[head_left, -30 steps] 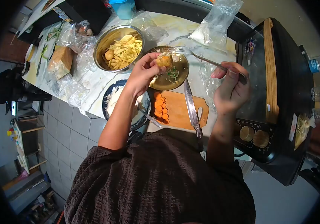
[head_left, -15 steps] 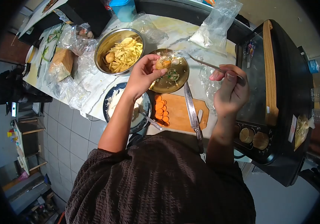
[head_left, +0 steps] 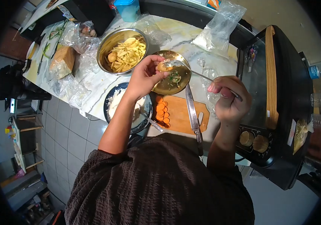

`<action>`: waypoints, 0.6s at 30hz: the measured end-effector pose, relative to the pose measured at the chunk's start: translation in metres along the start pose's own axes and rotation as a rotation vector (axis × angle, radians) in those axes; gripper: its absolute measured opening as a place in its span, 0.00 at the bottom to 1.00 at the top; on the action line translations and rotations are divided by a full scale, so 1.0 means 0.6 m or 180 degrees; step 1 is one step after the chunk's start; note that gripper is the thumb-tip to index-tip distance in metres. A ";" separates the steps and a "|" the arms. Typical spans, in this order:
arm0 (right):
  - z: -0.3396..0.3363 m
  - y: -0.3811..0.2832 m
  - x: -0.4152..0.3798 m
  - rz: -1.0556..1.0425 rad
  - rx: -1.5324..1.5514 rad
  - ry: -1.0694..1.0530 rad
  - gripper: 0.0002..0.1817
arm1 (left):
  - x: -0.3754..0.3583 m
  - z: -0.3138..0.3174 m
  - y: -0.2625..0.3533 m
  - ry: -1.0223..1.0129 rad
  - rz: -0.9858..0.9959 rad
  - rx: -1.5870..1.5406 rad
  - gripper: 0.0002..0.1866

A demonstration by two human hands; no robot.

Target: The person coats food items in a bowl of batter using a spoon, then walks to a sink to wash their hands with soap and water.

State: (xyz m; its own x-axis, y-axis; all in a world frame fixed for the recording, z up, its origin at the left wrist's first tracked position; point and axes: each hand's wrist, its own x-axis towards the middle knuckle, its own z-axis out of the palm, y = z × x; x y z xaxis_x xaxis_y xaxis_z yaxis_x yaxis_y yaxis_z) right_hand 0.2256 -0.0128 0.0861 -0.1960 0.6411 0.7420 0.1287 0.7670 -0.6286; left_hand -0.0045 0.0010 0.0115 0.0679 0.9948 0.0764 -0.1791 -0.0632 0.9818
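Note:
Over the gold-coloured plate (head_left: 178, 80), my left hand (head_left: 148, 77) grips a small yellowish piece of food (head_left: 164, 66) between thumb and fingers. My right hand (head_left: 231, 98) is closed round the handle of a fork (head_left: 201, 75), whose tines rest at the food piece. Chopped greens (head_left: 174, 78) lie on the plate below. Under the plate's near edge, a wooden cutting board (head_left: 179, 112) carries orange slices (head_left: 161, 109) and a knife (head_left: 192, 111). A blue bowl (head_left: 106, 108) with white, creamy contents and a spoon (head_left: 152, 122) is partly hidden by my left forearm.
A steel bowl (head_left: 101, 60) of cut potatoes stands at the back left, near bread (head_left: 63, 60) and plastic bags (head_left: 68, 90). A bag of white powder (head_left: 214, 35) is at the back. On the right stands a black oven (head_left: 256, 93) with a wooden handle.
The fork's tines have moved down and left onto the food piece. My right hand has lowered slightly and turned; my left hand still holds the piece.

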 end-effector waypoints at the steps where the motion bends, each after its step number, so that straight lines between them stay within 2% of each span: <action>1: 0.000 0.001 0.000 0.0092 0.0017 -0.0020 0.07 | 0.000 -0.001 -0.001 -0.0021 0.0012 0.0010 0.20; 6: -0.005 -0.007 0.008 0.0145 -0.0142 -0.0192 0.08 | -0.004 0.003 0.001 -0.0070 0.0027 0.0046 0.20; 11: -0.009 -0.018 0.010 0.0116 0.0050 0.0042 0.04 | -0.008 0.000 0.001 -0.0101 -0.0052 0.0074 0.19; 15: -0.007 -0.008 0.009 -0.0022 0.0222 0.0067 0.04 | -0.012 0.001 0.003 -0.0153 -0.0064 -0.0098 0.19; 18: -0.006 -0.002 0.003 -0.0044 0.0346 0.0353 0.04 | -0.013 0.002 0.002 -0.0142 -0.0046 -0.0110 0.19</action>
State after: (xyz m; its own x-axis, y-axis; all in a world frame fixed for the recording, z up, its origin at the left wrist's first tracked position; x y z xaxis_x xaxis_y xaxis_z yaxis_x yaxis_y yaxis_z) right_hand 0.2286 -0.0126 0.0888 -0.0877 0.6342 0.7682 0.0196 0.7721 -0.6352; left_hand -0.0040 -0.0071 0.0121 0.1143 0.9909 0.0707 -0.2116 -0.0453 0.9763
